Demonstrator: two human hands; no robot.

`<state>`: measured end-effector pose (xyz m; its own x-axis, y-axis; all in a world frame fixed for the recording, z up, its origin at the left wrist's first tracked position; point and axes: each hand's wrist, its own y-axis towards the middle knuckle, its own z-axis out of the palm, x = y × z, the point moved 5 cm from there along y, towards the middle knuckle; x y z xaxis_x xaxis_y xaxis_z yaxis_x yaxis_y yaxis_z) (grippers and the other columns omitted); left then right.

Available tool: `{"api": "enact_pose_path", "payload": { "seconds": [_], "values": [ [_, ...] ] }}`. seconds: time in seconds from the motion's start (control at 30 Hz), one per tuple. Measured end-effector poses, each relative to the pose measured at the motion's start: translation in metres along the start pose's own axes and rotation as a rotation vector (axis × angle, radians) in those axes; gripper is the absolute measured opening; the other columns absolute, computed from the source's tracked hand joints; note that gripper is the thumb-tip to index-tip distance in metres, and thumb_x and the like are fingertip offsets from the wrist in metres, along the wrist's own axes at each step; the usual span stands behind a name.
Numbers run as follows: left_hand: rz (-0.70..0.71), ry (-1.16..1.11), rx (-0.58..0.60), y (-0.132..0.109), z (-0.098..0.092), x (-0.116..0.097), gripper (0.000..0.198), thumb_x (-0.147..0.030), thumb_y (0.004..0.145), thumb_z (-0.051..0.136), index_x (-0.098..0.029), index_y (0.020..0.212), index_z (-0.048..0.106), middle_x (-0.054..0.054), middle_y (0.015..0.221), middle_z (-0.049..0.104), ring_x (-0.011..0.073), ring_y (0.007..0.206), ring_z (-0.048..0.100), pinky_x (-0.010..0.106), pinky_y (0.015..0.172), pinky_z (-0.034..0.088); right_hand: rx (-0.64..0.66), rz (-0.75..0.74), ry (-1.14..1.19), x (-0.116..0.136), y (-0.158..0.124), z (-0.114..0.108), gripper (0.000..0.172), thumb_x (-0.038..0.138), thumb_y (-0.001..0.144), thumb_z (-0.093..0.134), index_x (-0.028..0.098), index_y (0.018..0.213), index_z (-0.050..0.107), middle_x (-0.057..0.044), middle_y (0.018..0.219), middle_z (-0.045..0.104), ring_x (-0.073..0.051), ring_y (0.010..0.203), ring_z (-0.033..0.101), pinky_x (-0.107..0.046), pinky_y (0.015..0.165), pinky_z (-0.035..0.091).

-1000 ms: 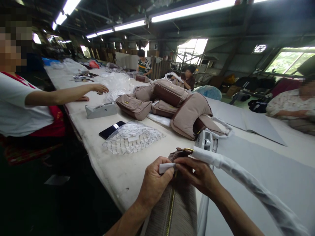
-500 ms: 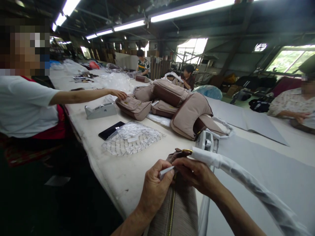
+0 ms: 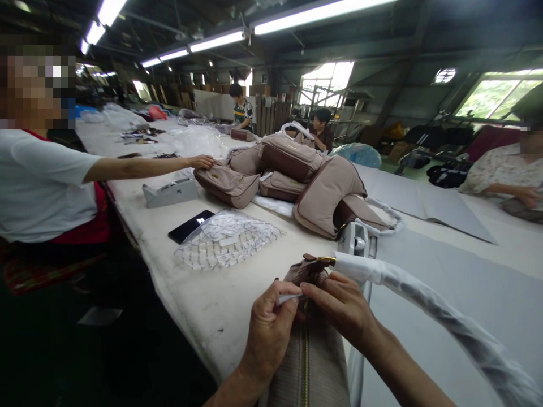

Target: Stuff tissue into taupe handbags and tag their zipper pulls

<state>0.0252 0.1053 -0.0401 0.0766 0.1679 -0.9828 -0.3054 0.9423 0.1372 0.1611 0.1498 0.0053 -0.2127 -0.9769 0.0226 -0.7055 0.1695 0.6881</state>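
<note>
A taupe handbag (image 3: pixel 328 362) with a gold zipper lies in front of me, its zipper running lengthwise along the top. My left hand (image 3: pixel 269 325) pinches a small white strip (image 3: pixel 289 297) between thumb and fingers, just above the zipper's far end. Close against it, my right hand (image 3: pixel 345 305) has its fingers pressed together at the strip's other end; what lies between those fingertips is hidden. A handle (image 3: pixel 428 302) wrapped in white material curves from a gold ring on the bag out to the right.
Several taupe and brown bags (image 3: pixel 292 155) are heaped ahead. A co-worker's hand (image 3: pixel 202 162) touches the nearest left one. Around them are a grey tape dispenser (image 3: pixel 172 193), a black phone (image 3: pixel 186 227), a printed clear plastic bag (image 3: pixel 229 240) and a white device (image 3: pixel 353 240). Grey sheets (image 3: pixel 445 282) cover the right side.
My right hand has shifted slightly down and right, its fingertips still near the white strip. The bag's zipper has moved a little to the right. The co-worker's hand has drawn slightly left.
</note>
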Motion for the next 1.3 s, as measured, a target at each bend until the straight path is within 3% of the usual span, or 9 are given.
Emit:
{"api": "enact_pose_path", "payload": {
  "seconds": [0.13, 0.3, 0.5, 0.67, 0.83, 0.93, 1.07, 1.17, 1.3],
  "values": [
    [-0.096, -0.05, 0.016, 0.002, 0.004, 0.002, 0.006, -0.023, 0.078, 0.057, -0.018, 0.08, 0.06, -0.006, 0.052, 0.058, 0.01, 0.048, 0.057, 0.02, 0.056, 0.045, 0.088, -0.07, -0.096, -0.001, -0.008, -0.001, 0.039, 0.01, 0.086, 0.057, 0.012, 0.124, 0.048, -0.002, 0.072, 0.059, -0.014, 0.066, 0.051, -0.03, 0.066, 0.043],
    [-0.203, -0.149, 0.034, -0.001, 0.007, 0.009, 0.008, -0.024, 0.079, 0.058, -0.017, 0.082, 0.06, -0.006, 0.048, 0.056, 0.0081, 0.05, 0.054, 0.019, 0.064, 0.043, 0.005, -0.057, -0.16, 0.003, -0.013, -0.001, 0.037, 0.006, 0.086, 0.053, 0.011, 0.123, 0.052, -0.002, 0.069, 0.056, -0.015, 0.066, 0.051, -0.032, 0.069, 0.043],
    [-0.446, -0.508, 0.157, 0.005, 0.003, 0.008, 0.029, -0.04, 0.082, 0.05, -0.016, 0.096, 0.054, 0.006, 0.075, 0.069, 0.0146, 0.059, 0.064, 0.025, 0.06, 0.047, -0.078, -0.022, -0.1, 0.005, -0.014, 0.004, 0.041, 0.005, 0.086, 0.053, 0.013, 0.126, 0.051, -0.003, 0.074, 0.059, -0.015, 0.07, 0.054, -0.033, 0.07, 0.043],
    [-0.658, -0.332, 0.3, 0.009, 0.001, 0.01, 0.034, -0.043, 0.072, 0.066, -0.011, 0.079, 0.057, 0.004, 0.062, 0.064, 0.0108, 0.045, 0.06, 0.016, 0.043, 0.038, -0.074, -0.013, -0.117, 0.005, -0.015, 0.005, 0.041, 0.003, 0.085, 0.053, 0.013, 0.125, 0.052, -0.004, 0.073, 0.059, -0.014, 0.067, 0.051, -0.033, 0.069, 0.043],
    [-0.327, -0.193, 0.228, 0.008, -0.002, -0.003, 0.026, -0.027, 0.07, 0.071, -0.013, 0.091, 0.064, 0.001, 0.08, 0.065, 0.007, 0.06, 0.058, 0.017, 0.06, 0.045, -0.121, 0.042, -0.064, 0.004, -0.017, 0.006, 0.042, 0.005, 0.085, 0.053, 0.017, 0.126, 0.052, -0.003, 0.074, 0.058, -0.015, 0.069, 0.053, -0.033, 0.069, 0.043],
    [-0.238, -0.103, 0.126, 0.008, -0.004, -0.004, 0.014, -0.024, 0.074, 0.065, -0.013, 0.083, 0.063, -0.001, 0.073, 0.062, 0.0076, 0.058, 0.055, 0.018, 0.058, 0.044, -0.093, 0.183, 0.089, -0.002, -0.012, 0.001, 0.049, 0.01, 0.087, 0.05, 0.02, 0.134, 0.043, -0.004, 0.077, 0.058, -0.016, 0.072, 0.055, -0.031, 0.067, 0.044],
    [-0.213, -0.063, 0.093, 0.01, -0.004, 0.0, 0.009, -0.024, 0.075, 0.06, -0.014, 0.074, 0.059, -0.002, 0.065, 0.057, 0.0101, 0.058, 0.053, 0.02, 0.057, 0.045, 0.113, 0.305, 0.304, -0.008, 0.002, -0.004, 0.044, 0.02, 0.089, 0.051, 0.02, 0.132, 0.045, -0.004, 0.083, 0.062, -0.014, 0.067, 0.058, -0.026, 0.062, 0.048],
    [-0.124, 0.044, 0.104, 0.01, -0.004, -0.004, 0.009, -0.022, 0.077, 0.058, -0.014, 0.074, 0.06, -0.001, 0.068, 0.058, 0.0112, 0.062, 0.054, 0.021, 0.06, 0.045, 0.275, 0.332, 0.317, -0.013, 0.014, -0.004, 0.032, 0.021, 0.089, 0.054, 0.024, 0.121, 0.055, -0.004, 0.098, 0.067, -0.015, 0.084, 0.064, -0.025, 0.075, 0.05],
    [-0.063, 0.059, 0.069, 0.006, -0.005, -0.009, 0.006, -0.021, 0.078, 0.059, -0.015, 0.078, 0.06, -0.001, 0.07, 0.058, 0.0106, 0.064, 0.053, 0.02, 0.062, 0.044, 0.377, 0.357, 0.304, -0.017, 0.022, 0.001, 0.02, 0.018, 0.089, 0.054, 0.025, 0.105, 0.064, -0.002, 0.09, 0.068, -0.015, 0.082, 0.065, -0.023, 0.073, 0.05]
  ]
}}
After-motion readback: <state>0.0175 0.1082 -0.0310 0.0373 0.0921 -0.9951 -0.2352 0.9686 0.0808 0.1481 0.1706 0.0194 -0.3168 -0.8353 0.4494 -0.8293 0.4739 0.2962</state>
